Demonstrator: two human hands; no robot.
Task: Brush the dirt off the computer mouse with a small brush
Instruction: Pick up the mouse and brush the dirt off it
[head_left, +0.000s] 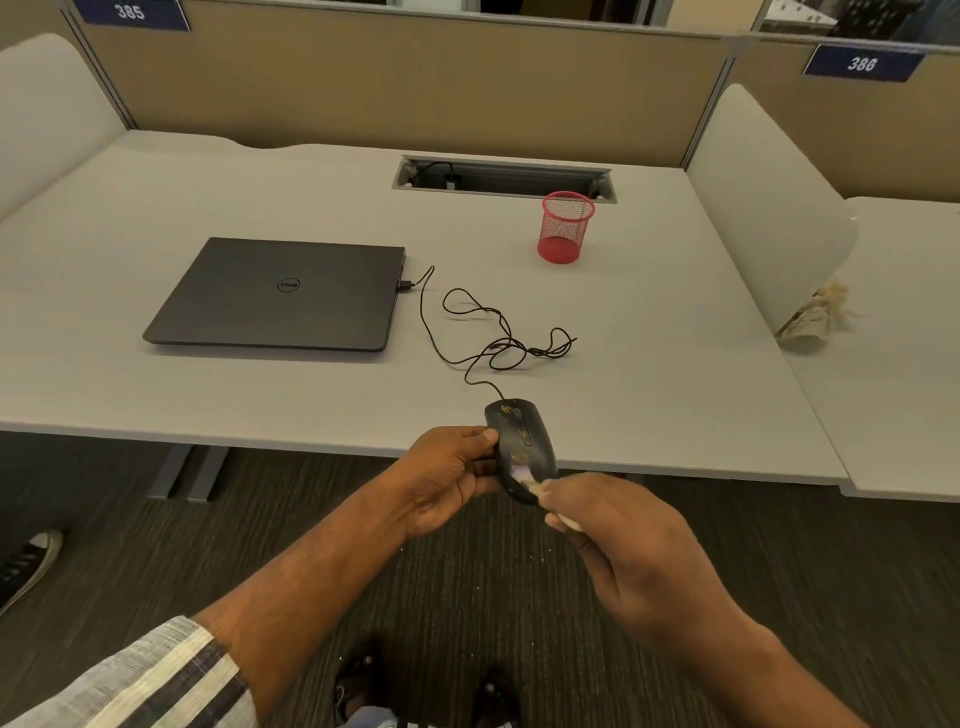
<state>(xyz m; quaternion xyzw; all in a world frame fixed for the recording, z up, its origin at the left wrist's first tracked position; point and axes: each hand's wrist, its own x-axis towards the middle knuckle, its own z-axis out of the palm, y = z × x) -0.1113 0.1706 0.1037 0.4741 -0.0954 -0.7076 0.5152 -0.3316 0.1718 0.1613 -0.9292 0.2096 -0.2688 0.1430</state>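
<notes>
A black wired computer mouse (519, 441) with yellowish dirt specks on its top is held at the desk's front edge by my left hand (452, 478), thumb on its left side. My right hand (628, 540) is closed on a small pale brush (530, 480). The blurred brush tip touches the near end of the mouse, and most of the handle is hidden inside my fist. The mouse's thin black cable (493, 332) runs in loose loops across the desk.
A shut dark laptop (280, 296) lies at the left of the grey desk (675, 364), with the cable plugged into its right side. A red mesh pen cup (565, 228) stands behind. A cable slot (504, 179) is at the back. A white divider (769, 208) stands right.
</notes>
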